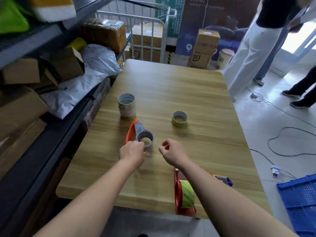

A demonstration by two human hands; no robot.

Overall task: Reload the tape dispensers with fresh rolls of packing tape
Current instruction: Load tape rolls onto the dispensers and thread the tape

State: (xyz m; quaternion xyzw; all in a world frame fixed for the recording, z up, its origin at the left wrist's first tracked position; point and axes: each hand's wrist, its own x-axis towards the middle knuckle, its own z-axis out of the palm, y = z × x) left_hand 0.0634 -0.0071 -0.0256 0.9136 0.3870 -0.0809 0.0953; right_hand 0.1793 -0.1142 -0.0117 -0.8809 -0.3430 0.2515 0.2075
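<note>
On the table, a stack of tape rolls stands left of centre, a single roll to its right. A first dispenser lies just below the stack, a second dispenser at the table's lower edge.

both bare forearms reach forward from the lower edge of the view and draw a little closer toward the hands. the left hand lies knuckles up with a straight wrist. its fingers curl forward and down onto the near rim of the dispenser and pinch it; the thumb is hidden under the hand. the right hand hovers just right of that grip, apart from it, back upward, wrist bent slightly inward. its fingers curl toward the palm, thumb tip near the forefinger, nothing seen between them.
</note>
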